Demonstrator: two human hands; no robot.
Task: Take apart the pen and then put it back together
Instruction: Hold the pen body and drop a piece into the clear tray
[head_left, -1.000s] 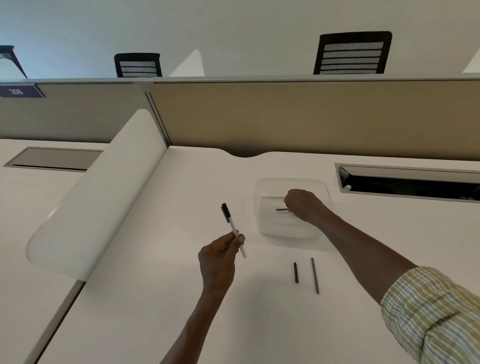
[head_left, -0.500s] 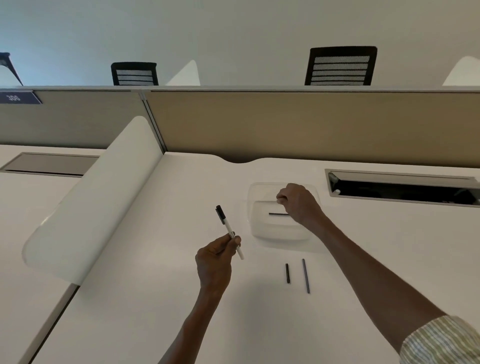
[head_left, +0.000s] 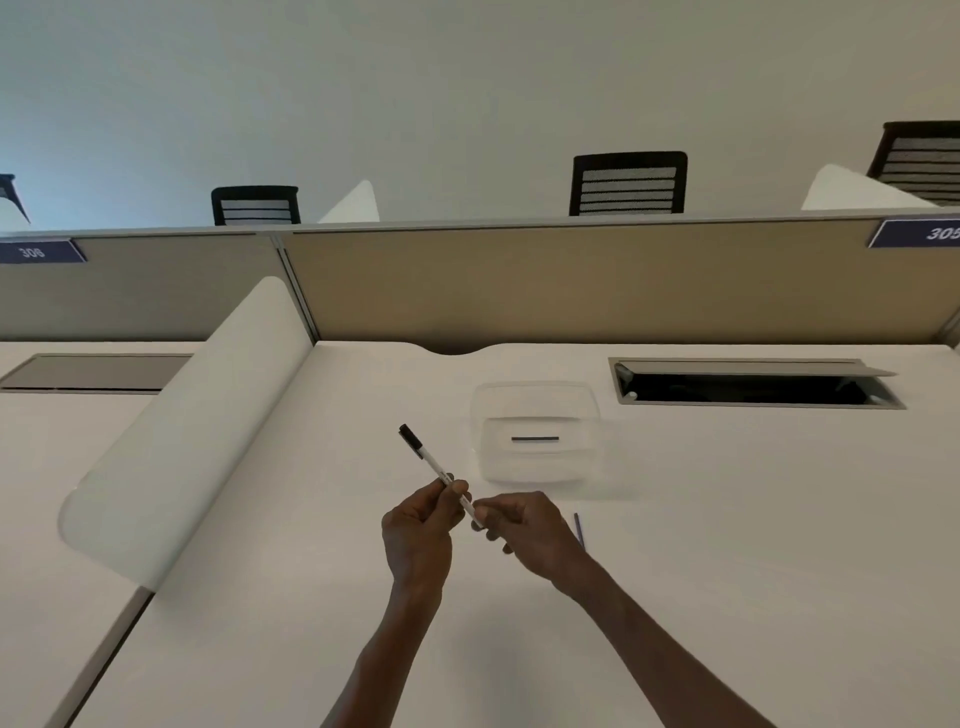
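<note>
My left hand (head_left: 420, 535) holds a white pen (head_left: 435, 470) by its lower half, its black cap pointing up and to the left. My right hand (head_left: 524, 530) pinches the pen's lower end, its fingertips touching those of the left hand. A thin dark rod (head_left: 580, 530) lies on the desk just right of my right hand, partly hidden by it. Another dark pen part (head_left: 535, 439) lies flat inside a clear plastic tray (head_left: 535, 467) behind the hands.
The white desk (head_left: 260, 623) has a curved white side divider (head_left: 197, 426) on the left and a tan partition (head_left: 571, 280) at the back. An open cable hatch (head_left: 753, 387) sits at the back right. Black chairs stand beyond the partition.
My right hand left the tray, leaving the dark part in it, and came back to grip the pen's lower end. The short black piece on the desk is now out of sight.
</note>
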